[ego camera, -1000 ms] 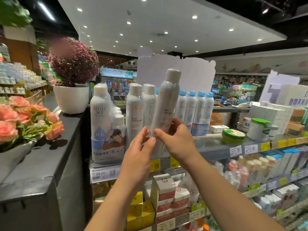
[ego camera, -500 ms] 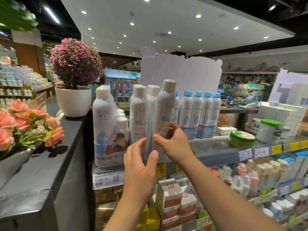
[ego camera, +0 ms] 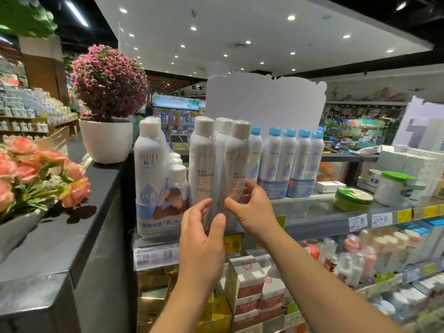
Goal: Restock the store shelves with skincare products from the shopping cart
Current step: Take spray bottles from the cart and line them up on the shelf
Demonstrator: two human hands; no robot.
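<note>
right hand [ego camera: 254,210] curls round the front spray can [ego camera: 236,169] upright on the shelf [ego camera: 312,212], left hand [ego camera: 201,239] relaxed beside it.

Flowers and signage frame your view of the shop floor.
To your left, a pink ball-shaped plant in a white pot [ego camera: 105,140] stands on a dark desk [ego camera: 72,227], near peach roses [ego camera: 31,169]. A blank white sign [ego camera: 266,102] rises behind the top shelf; recessed ceiling lights [ego camera: 291,18] glow overhead.
</note>
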